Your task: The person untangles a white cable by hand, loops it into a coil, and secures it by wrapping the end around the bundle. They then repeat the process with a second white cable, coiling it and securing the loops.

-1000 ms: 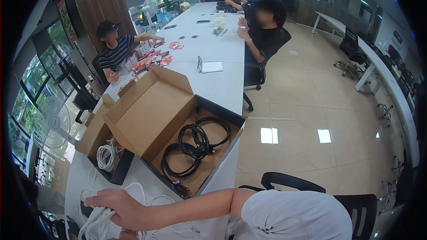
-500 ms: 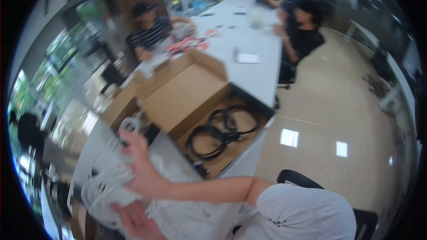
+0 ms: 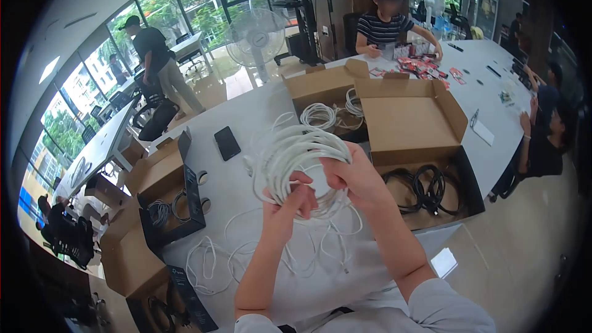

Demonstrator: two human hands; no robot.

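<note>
A thick coil of white cable [image 3: 280,159] is held up over the table, its loops fanned out toward the far side. My left hand [image 3: 295,205] is closed around the near left part of the loops. On the right, my right hand [image 3: 356,176] has its fingers wrapped round the same coil. Beneath my hands, loose strands of white cable [image 3: 213,251] lie across the white table [image 3: 213,114], and some seem to trail from the coil. Parts of the lower loops are hidden behind my hands.
Open cardboard boxes surround the coil: one with black cables [image 3: 427,190], one with white cable coils [image 3: 319,116], one with grey cable [image 3: 160,211], and another box [image 3: 140,265] at lower left. A black phone [image 3: 227,143] lies beyond. A person [image 3: 383,28] sits behind red packets [image 3: 419,66].
My view has swung left and levelled out, and the blur is gone. Both hands and the white cable coil now appear in mid-view, rather than at the lower left.
</note>
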